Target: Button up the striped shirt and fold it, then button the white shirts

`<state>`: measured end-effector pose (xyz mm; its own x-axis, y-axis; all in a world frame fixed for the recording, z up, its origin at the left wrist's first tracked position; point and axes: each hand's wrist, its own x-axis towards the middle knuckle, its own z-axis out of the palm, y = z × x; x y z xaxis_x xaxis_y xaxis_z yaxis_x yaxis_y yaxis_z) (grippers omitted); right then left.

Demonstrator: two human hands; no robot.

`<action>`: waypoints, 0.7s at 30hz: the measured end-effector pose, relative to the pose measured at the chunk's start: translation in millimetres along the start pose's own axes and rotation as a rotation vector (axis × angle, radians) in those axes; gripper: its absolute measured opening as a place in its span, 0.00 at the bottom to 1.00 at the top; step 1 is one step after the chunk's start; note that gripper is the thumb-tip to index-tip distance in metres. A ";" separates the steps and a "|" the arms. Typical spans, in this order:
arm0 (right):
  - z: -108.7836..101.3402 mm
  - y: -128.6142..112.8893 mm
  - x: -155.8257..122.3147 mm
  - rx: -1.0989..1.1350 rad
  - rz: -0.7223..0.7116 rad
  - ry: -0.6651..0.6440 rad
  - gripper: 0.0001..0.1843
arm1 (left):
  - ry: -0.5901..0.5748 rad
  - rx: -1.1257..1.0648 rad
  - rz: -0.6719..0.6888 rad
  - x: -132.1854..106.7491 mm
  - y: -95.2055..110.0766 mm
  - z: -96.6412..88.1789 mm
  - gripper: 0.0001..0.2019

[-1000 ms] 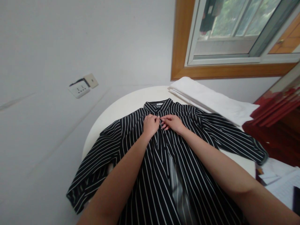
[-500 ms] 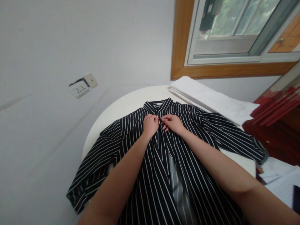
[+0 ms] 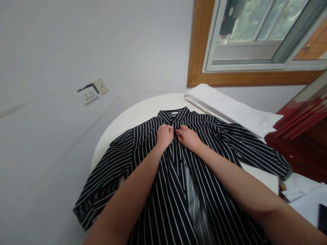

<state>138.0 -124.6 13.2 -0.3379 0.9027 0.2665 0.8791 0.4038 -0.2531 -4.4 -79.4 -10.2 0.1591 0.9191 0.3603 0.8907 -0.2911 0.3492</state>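
A black shirt with white stripes [image 3: 163,190] lies face up, collar [image 3: 173,115] at the far end and sleeves spread to both sides. Below the collar, my left hand [image 3: 165,135] is closed on the front placket. My right hand [image 3: 188,137] pinches the facing edge of the placket, its fingertips almost meeting those of the left. Whatever button sits between the fingertips is too small to make out. Lower down, the front parts and the grey inside of the shirt [image 3: 194,200] shows.
The shirt rests on a white round-edged table [image 3: 114,127] against the wall. Folded white cloth [image 3: 230,107] lies at the back right. A wall socket [image 3: 88,95] is at left, a wood-framed window [image 3: 201,80] behind. Papers [image 3: 310,197] and red fabric [image 3: 304,117] are at right.
My right hand's fingers have drawn together into a pinch at the placket, closer to the left hand. The left hand stays in place on the shirt.
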 end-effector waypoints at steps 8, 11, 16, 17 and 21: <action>-7.6 -5.5 -2.6 -0.107 0.010 -0.085 0.19 | 0.026 -0.058 0.026 -1.0 2.9 -5.4 0.18; -7.1 -4.6 -2.5 -0.110 0.018 -0.094 0.19 | 0.032 -0.070 0.028 -1.3 2.8 -5.6 0.16; -2.9 -1.0 -2.2 -0.082 0.005 -0.035 0.19 | 0.044 -0.103 0.047 -0.9 0.9 -4.4 0.17; -1.9 -0.3 -2.2 -0.080 0.004 -0.022 0.19 | 0.047 -0.107 0.047 -0.8 0.5 -4.1 0.17; 0.5 1.1 -2.4 -0.063 0.007 -0.003 0.18 | 0.045 -0.112 0.046 -0.4 -1.4 -2.5 0.14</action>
<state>139.6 -126.2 11.8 -0.3325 0.9060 0.2621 0.9010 0.3872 -0.1956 -6.7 -80.1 -8.7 0.1775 0.8919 0.4159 0.8294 -0.3630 0.4245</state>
